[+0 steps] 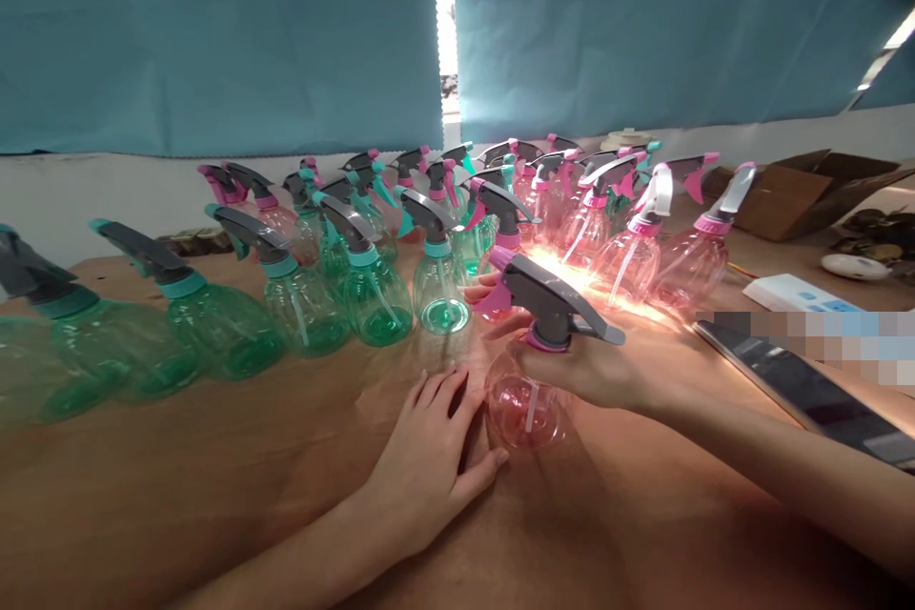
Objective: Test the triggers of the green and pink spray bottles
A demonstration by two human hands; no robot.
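A clear pink spray bottle (529, 410) with a grey and pink trigger head stands on the table in front of me. My right hand (597, 372) reaches in from the right and is around this bottle just under its collar. Its fingers show past the bottle's left side, next to another pink bottle behind. My left hand (429, 448) lies flat on the wooden table (286, 486), fingers spread, thumb pointing toward the base of the pink bottle. It holds nothing. Left of the hands, a row of green spray bottles (378, 305) stands upright.
More pink spray bottles (625, 262) stand at the back right in bright sunlight. A phone (801, 381), a white box (793, 294), a white computer mouse (856, 267) and an open cardboard box (793, 200) are at the right. Blue blinds (214, 38) hang behind.
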